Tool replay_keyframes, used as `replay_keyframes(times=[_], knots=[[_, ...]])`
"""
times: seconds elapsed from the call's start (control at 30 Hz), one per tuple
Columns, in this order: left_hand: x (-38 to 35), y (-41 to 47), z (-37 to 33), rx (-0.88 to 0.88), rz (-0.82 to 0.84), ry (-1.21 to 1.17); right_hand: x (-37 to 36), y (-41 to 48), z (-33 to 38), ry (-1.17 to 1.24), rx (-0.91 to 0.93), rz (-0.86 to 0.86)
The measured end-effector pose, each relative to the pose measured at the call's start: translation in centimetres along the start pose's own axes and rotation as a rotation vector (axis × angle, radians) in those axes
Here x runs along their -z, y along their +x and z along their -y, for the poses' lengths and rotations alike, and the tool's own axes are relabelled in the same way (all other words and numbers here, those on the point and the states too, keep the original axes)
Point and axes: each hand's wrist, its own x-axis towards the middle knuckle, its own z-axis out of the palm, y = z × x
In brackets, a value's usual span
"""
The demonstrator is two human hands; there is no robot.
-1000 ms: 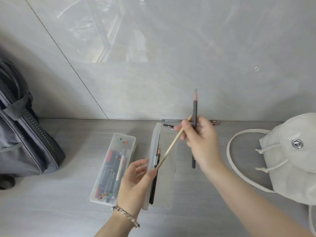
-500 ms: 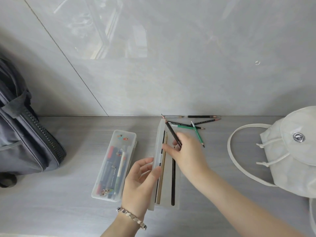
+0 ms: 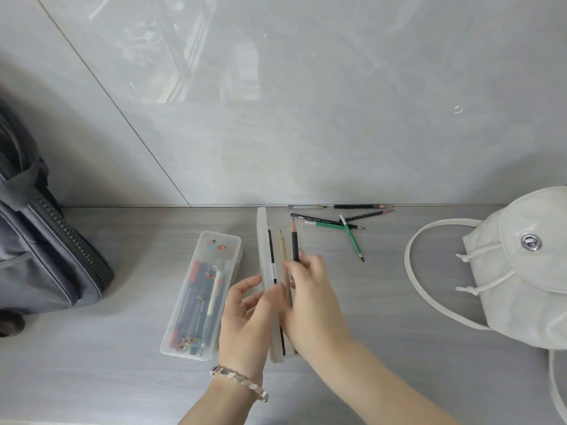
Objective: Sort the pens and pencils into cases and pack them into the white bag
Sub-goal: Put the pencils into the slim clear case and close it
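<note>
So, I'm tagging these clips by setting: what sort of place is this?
Probably a desk at home or school: a grey wood-grain tabletop against a tiled wall, pencil cases and loose pencils, a dark backpack and a white bag.

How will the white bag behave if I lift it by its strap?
Probably floppy: the white bag looks soft and creased, so it would likely sag. Its strap lies in a loose loop, so it should take up slack first.
</note>
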Motion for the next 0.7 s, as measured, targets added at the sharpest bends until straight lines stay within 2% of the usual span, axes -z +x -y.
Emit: replay_keyframes(times=[0.1,0.17,0.3,0.47,0.6,0.7], knots=[[0.2,0.2,-0.1,0.006,0.008,0.003,-0.9,-0.3,-0.9,-0.181,0.111,-0.076],[0.4,0.4,0.3,0.003,0.022,0.012,-1.2,-0.3,-1.3,-0.233,0.131,-0.063],[0.4,0.7,0.6,-0.003,0.026,0.005,-1.1,-0.5,-1.9,-0.374,0.318,-0.147],[0.1,0.9,-0.1,-0.030,0.011,0.047,-1.1,0.0,-3.4,-0.467,0.265,-0.069],[-0.1,2.2,0.2,-0.020,0.023,0.064,-1.2,0.3,-4.0,-0.454,0.295,0.072],[-0.5,3.2,0.0,-0.024,0.016,0.085,-0.7,1.2,-4.6,-0.315,0.332,0.082]])
